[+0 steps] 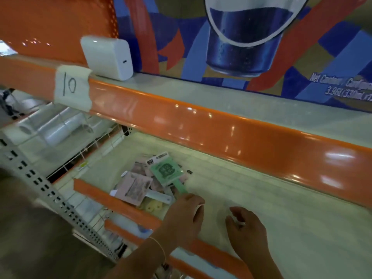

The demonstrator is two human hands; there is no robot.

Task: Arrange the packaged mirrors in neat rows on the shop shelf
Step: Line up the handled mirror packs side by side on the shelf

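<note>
— Mirrors [147, 182] sit heaped at the left end of the shelf [261, 198], no rows yet. On head view, my left hand [184, 214] pinches the green mirror [167, 172] by its handle.

— And the right hand [246, 228]?

— Loosely curled, holding nothing. I'd lift the green one clear. Its long axis slants, handle toward me, head away-left.

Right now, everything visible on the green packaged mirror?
The green packaged mirror is a pale green, plastic-looking hand mirror with a squarish head bearing a dark green printed design, a white header card at its far end and a slim handle pointing toward the person. It lies tilted on top of the loose pile of pink packaged mirrors on the lower shelf. The left hand grips the handle's end.
</note>
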